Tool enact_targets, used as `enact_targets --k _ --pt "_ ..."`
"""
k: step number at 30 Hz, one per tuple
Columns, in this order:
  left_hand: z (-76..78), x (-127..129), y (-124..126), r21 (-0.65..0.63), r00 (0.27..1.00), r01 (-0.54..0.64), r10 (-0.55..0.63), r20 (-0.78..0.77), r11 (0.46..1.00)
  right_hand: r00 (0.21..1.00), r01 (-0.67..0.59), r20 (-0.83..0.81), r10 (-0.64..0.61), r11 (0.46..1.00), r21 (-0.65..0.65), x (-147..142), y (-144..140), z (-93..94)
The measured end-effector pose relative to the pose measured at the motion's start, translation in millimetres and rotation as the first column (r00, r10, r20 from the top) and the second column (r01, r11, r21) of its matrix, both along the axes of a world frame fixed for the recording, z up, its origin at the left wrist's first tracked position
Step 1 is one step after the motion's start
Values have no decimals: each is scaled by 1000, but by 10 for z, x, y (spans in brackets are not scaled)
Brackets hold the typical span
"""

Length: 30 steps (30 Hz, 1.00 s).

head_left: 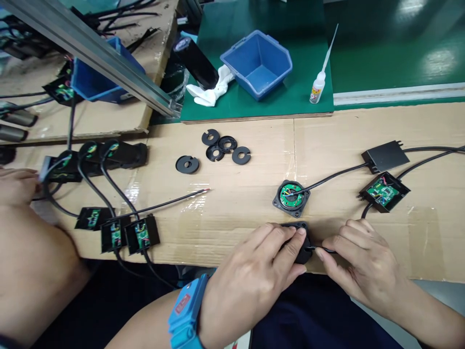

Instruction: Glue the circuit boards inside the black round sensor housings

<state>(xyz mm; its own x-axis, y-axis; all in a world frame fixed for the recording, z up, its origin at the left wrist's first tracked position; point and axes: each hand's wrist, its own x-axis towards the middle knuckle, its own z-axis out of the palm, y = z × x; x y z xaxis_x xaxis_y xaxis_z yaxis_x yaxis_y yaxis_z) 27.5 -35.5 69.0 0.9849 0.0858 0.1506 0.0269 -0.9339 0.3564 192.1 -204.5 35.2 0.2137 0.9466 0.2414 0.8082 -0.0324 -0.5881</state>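
Note:
My left hand (pixel 254 261), with a blue strap (pixel 187 310) round its wrist, is closed on a black square housing (pixel 302 249) at the front edge of the cardboard. Its fingers cover much of the housing. My right hand (pixel 363 261) pinches a black cable (pixel 323 249) close to where it meets the housing's right side. Just beyond lies a similar square part with a round green circuit board (pixel 290 195) facing up. A cable joins it to a black box (pixel 385 156); below that sits an open box with a green board (pixel 385 191).
Notched black discs (pixel 227 144) lie mid-table. At left are several wired open boxes (pixel 141 235) and another person's hand (pixel 18 186). A blue bin (pixel 257 65), a white glove (pixel 212 89), a dark cylinder (pixel 196 63) and a small bottle (pixel 317 87) stand behind. A metal post (pixel 109 53) slants across.

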Motion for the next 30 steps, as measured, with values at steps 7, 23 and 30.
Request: enact_targets --k 7,23,30 --pt "-13 -1 -40 26 999 -7 8 -45 1000 990 62 117 -73 993 98 11 -81 68" --pt "-95 -42 9 248 989 141 -148 9 959 408 313 -898 -163 949 -30 -651 149 -360" --pt "-406 -166 14 0 988 6 -6 157 1000 416 341 -896 -153 940 -2 -672 128 -385"
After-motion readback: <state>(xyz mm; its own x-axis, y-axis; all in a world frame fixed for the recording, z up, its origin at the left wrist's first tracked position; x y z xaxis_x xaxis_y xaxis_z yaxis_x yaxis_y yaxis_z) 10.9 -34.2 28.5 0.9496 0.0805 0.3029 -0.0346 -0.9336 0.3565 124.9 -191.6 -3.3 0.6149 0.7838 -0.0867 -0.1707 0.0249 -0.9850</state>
